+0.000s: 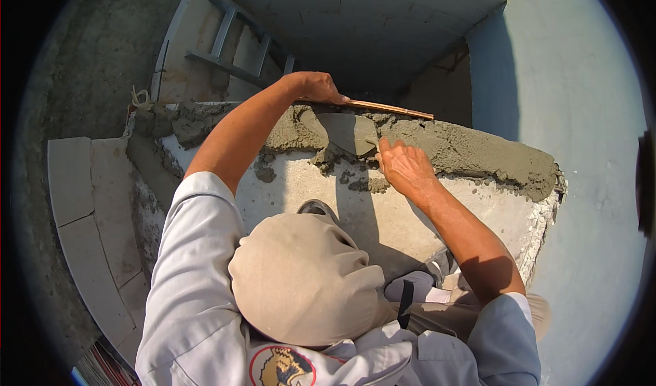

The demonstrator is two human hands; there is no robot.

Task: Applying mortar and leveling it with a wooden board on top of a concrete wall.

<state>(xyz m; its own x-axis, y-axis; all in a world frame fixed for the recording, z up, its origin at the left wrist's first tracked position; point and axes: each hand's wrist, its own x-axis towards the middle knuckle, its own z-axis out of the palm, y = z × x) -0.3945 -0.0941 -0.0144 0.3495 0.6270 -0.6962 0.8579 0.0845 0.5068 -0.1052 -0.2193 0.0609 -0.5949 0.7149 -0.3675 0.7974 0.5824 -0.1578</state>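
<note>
A thick band of wet grey mortar [488, 152] runs along the far edge of the pale slab. My left hand [316, 87] is closed on one end of a thin wooden strip [393, 108], which lies along the mortar's far side and points right. In my right hand [407, 169], the fingers wrap round the handle of a trowel [350, 133]. Its flat grey blade rests against the mortar, just below the strip. Most of the trowel's handle is hidden by my fingers.
Loose mortar clumps [369, 183] lie on the slab [294, 184] on my side of the band. Beyond the band is a shadowed recess with a block wall [355, 17] and a metal ladder [229, 34]. A bluish wall surface [581, 181] is at right; pale blocks [75, 181] line the left.
</note>
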